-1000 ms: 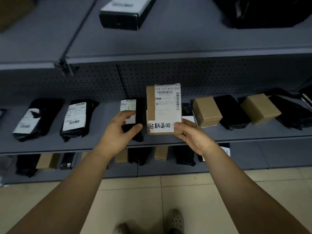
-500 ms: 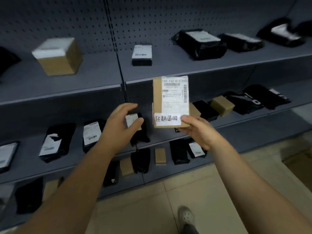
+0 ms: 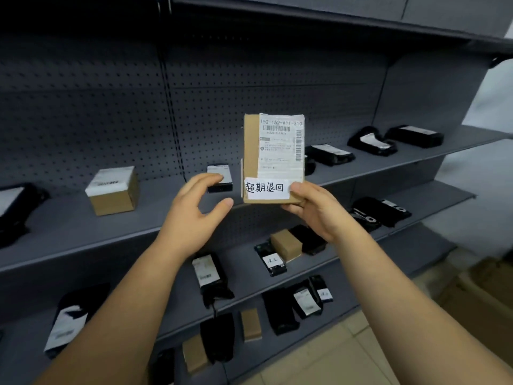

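Note:
My right hand [image 3: 313, 211] grips the lower right corner of a small cardboard parcel [image 3: 251, 151], thumb on its front, and holds it upright in front of the shelves. The parcel carries a white shipping label with barcodes and a handwritten white slip along its bottom edge. My left hand [image 3: 194, 212] hovers just left of the parcel, fingers and thumb loosely curved apart, touching nothing.
Grey metal shelving [image 3: 83, 226] with a pegboard back fills the view. A cardboard box [image 3: 113, 191] and a small black box [image 3: 220, 177] sit on the upper shelf. Black bagged parcels [image 3: 330, 155] and small cartons [image 3: 286, 244] lie on the shelves. Tiled floor lies at lower right.
My view has risen and turned, so higher shelves now show. The parcel stays in my right hand, raised to the upper shelf's level. My left hand stays beside it, empty.

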Tool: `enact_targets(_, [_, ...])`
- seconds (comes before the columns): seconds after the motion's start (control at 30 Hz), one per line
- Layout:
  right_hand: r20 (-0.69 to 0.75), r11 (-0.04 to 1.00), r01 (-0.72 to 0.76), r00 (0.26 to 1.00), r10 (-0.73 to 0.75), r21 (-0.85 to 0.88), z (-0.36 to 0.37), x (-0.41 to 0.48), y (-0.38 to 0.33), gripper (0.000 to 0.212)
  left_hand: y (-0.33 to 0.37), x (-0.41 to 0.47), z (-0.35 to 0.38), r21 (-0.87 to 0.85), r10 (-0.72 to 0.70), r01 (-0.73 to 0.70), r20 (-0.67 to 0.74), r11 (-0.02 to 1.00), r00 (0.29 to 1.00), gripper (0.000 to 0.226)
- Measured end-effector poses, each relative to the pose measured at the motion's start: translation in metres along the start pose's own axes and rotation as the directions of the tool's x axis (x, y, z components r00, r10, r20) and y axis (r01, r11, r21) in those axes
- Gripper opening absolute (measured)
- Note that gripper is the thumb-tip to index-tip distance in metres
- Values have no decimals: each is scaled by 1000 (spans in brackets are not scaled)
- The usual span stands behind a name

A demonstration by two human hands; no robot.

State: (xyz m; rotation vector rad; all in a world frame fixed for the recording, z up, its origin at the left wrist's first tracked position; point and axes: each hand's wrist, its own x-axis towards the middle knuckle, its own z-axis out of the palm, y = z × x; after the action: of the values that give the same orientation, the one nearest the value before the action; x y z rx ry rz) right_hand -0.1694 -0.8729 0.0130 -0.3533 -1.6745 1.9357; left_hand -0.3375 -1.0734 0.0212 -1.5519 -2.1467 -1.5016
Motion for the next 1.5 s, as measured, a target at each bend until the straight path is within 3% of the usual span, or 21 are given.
enact_targets(0.23, [-76,999,38,996,-39,-7,-66,2,-9,65,21,40,60,-8,61,-61,90,998,994,42])
enact_targets(0.4, [-221,995,89,971,-96,-39,-175,-18,-30,58,66,93,158,-78,192,-179,204,981,960,42])
enact_targets(0.5, [-332,990,125,933,-141,-69,-251,-46,-53,67,109,121,232,-149,290,-259,259,954,921,41])
enact_targets(0.6, [-479,983,136,859,-181,-127,-321,-86,-72,72,155,142,307,-253,377,-305,317,918,870,39])
enact_targets(0.77, [-692,984,89,701,-171,-154,-409,-167,-87,46,221,152,431,-431,503,-324,413,842,759,40])
enact_targets(0.87, [-787,986,51,596,-160,-162,-454,-201,-86,56,250,154,500,-517,565,-314,449,796,693,40])
enact_targets(1.1, [-885,987,-4,443,-141,-159,-565,-218,-78,67,281,184,651,-629,641,-262,504,731,579,40])
enact_targets(1.23, [-919,983,-62,369,-136,-170,-633,-203,-86,54,299,222,731,-668,671,-248,504,702,544,39])
enact_targets(1.4, [-948,983,-92,292,-128,-161,-711,-188,-102,65,330,271,824,-707,702,-213,525,674,481,39])
enact_targets(1.5, [-962,988,-78,248,-112,-135,-759,-187,-106,54,349,287,878,-711,711,-208,541,672,449,38])
